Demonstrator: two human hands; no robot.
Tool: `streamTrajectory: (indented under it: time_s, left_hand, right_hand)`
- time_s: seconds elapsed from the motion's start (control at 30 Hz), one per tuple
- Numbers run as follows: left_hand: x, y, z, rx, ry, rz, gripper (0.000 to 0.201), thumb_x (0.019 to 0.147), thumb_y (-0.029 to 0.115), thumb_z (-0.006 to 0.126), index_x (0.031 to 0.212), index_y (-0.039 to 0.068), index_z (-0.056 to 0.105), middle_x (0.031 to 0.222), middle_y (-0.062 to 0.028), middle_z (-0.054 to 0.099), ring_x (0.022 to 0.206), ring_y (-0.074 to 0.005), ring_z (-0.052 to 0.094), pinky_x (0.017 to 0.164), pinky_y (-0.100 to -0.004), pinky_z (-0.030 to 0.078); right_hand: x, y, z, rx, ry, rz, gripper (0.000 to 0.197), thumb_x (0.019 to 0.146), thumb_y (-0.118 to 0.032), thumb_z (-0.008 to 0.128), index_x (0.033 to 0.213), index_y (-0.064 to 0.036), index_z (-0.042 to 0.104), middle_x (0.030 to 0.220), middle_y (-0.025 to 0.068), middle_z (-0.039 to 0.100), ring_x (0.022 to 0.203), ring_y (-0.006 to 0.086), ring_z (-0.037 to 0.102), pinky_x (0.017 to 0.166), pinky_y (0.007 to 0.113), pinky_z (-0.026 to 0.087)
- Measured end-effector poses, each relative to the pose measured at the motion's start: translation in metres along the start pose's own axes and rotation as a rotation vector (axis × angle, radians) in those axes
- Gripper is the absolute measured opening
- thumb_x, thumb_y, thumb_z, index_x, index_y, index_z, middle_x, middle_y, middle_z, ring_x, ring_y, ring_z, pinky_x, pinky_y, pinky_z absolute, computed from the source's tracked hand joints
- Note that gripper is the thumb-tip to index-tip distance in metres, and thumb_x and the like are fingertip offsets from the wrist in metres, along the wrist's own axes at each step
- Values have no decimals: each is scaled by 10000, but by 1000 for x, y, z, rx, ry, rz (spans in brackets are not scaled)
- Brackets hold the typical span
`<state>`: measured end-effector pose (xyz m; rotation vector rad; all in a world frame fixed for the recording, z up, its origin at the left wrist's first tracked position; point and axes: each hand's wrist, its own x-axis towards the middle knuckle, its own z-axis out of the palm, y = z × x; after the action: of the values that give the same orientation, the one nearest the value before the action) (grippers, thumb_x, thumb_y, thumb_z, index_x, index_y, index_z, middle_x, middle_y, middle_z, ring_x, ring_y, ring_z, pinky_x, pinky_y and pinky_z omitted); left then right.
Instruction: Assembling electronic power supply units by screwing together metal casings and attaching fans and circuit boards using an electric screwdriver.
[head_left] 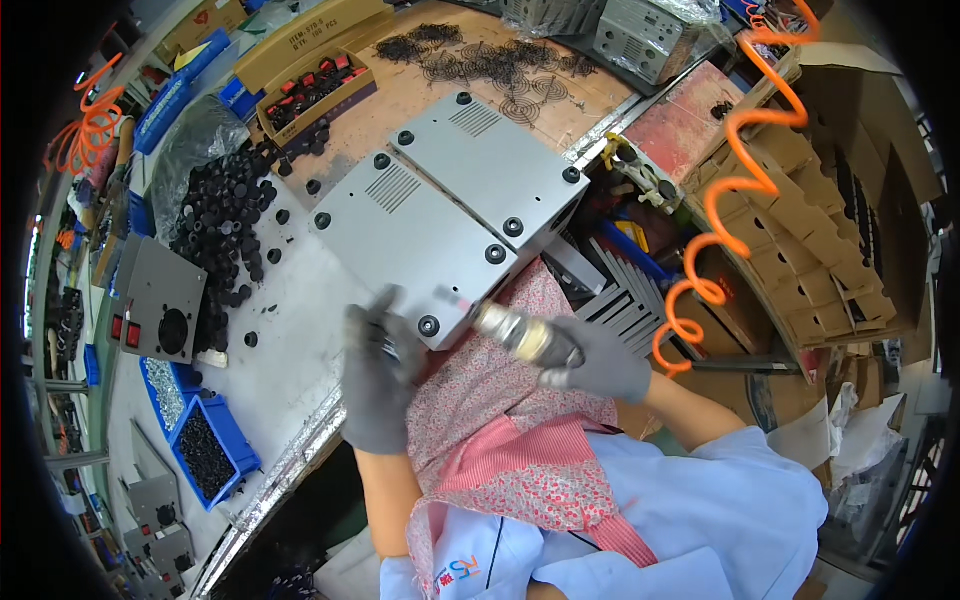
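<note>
Two grey metal cases lie bottom-up side by side on the bench, the near case (pixel 405 240) and the far case (pixel 495 170), each with black round feet at the corners. My right hand (pixel 600 358), in a grey glove, grips a metal pneumatic screwdriver (pixel 515 333) whose tip points at the near case's front corner. My left hand (pixel 378 375), also gloved, rests at the bench edge beside the corner foot (pixel 429 325); its fingers are blurred and seem closed on something small.
A heap of black rubber feet (pixel 225 235) lies left of the cases. Blue bins (pixel 205 450) of small parts stand at the near left. Black wire grilles (pixel 490 60) are scattered behind. An orange coiled air hose (pixel 735 190) hangs right, by cardboard boxes (pixel 830 240).
</note>
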<state>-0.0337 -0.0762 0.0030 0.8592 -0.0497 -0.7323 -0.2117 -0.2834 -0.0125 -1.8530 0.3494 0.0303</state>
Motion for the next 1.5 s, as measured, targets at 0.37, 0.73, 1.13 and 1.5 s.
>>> streamTrajectory:
  time_s: [0.37,0.73,1.13,1.5]
  left_hand:
    - [4,-7,-38,-435,175,6,438,942,27,407,1362,-60,315,1211,-205,501,1035,-241,576,856,-287,535]
    - [13,-7,-49,-402,53,-41,213,963,272,515,1036,72,507,688,37,399,491,-28,307,404,-158,272]
    - [23,-23,-24,88,165,-23,339,949,300,533,1097,-4,513,728,6,496,547,-66,430,462,-196,346]
    - [24,-24,-23,176,195,-55,370,943,297,546,1096,-39,534,758,-22,536,584,-84,481,494,-214,395]
  right_hand:
    - [-14,61,-29,192,509,348,595,703,-148,733,1233,14,518,875,23,632,709,66,560,652,225,482]
    - [2,65,-34,-137,552,163,694,771,-194,718,1377,-59,407,936,38,633,798,86,587,743,238,484]
    - [-1,70,-29,608,361,241,629,825,-164,640,1381,-31,377,893,78,622,661,108,589,593,245,500]
    - [8,72,-43,-740,563,-112,668,809,-169,674,1401,-86,378,973,115,628,796,179,617,713,288,495]
